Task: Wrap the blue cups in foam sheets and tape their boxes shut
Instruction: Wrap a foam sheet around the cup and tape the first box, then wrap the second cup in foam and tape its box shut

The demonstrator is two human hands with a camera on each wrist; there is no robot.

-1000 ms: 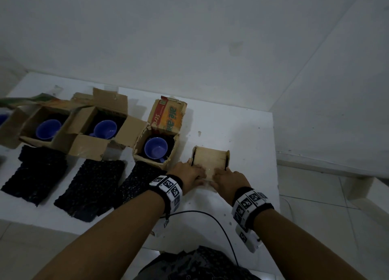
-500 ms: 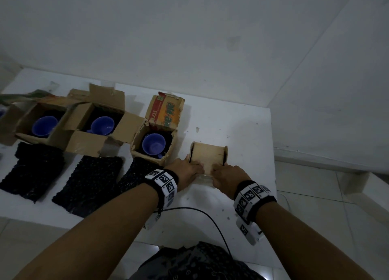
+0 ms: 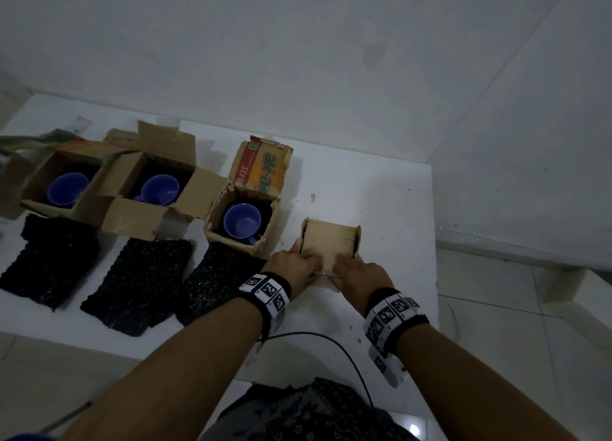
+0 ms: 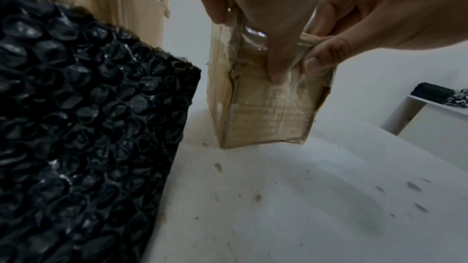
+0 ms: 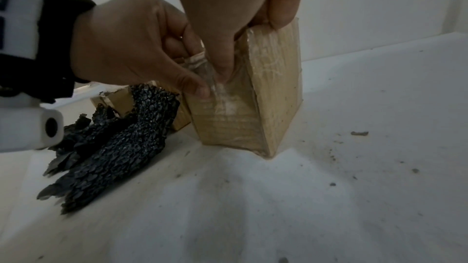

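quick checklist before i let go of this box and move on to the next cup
1. Closed box standing flat on the table: ok.
2. Clear tape folded over the top edge onto the near face: ok.
3. Tape end pressed flat by left hand and right hand: cannot tell, it looks wrinkled.
4. Far side sealed: cannot tell, hidden.
5. Nearest blue cup wrapped: not ok, bare in its open box.
6. Foam sheet ready before that box: ok.

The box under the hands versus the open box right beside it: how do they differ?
The box under the hands is closed, with clear tape pressed onto it; the open box beside it has its printed flap up. The closed box's contents are hidden; the open one shows a blue cup. Both hands touch only the closed box. Both are brown cardboard on the white table.
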